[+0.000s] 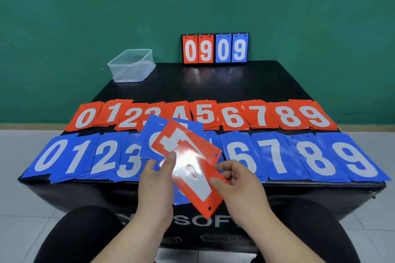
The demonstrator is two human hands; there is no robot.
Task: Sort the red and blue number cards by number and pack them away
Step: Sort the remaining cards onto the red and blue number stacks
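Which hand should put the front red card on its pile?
Right. The right hand pinches the front red card at its edge and could probably carry it off. The left hand grips the other cards fanned behind it, so it is busy.

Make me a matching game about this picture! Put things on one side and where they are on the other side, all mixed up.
Things:
1. clear box
2. scoreboard
3. blue card row
4. held cards

Places:
A. row nearest the person
B. far left corner of the table
C. middle of the far edge
D. between the left hand and right hand

Pairs: 1-B, 2-C, 3-A, 4-D
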